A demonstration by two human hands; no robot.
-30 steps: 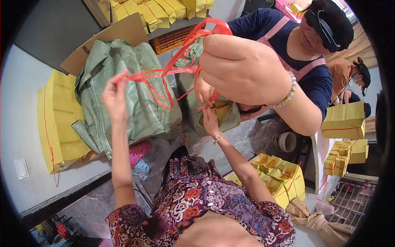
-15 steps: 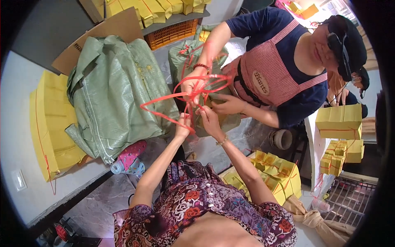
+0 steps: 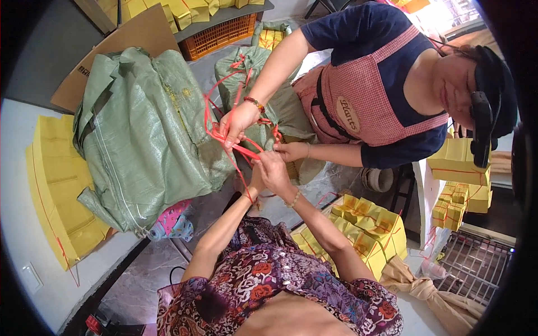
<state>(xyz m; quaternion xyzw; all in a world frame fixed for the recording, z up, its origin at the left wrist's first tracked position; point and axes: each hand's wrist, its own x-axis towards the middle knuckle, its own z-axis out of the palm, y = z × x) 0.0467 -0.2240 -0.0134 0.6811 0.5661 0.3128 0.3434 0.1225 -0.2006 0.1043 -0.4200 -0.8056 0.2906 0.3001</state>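
A large green woven sack lies slumped beside flat yellow sheets, well clear of the tying. A smaller green sack stands between the two people, within reach of both. A co-worker's hand pulls red plastic twine taut. The right hand pinches the twine where the strands meet; the left hand sits largely hidden behind it, grip not discernible.

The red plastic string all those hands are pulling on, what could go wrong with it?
The thin red plastic string loops around several fingers at once, so a hard pull might pinch the co-worker's hand or the wearer's right hand. The wearer's left hand sits under the tangle and may get caught. If the string slips, the small green woven sack may come loose.
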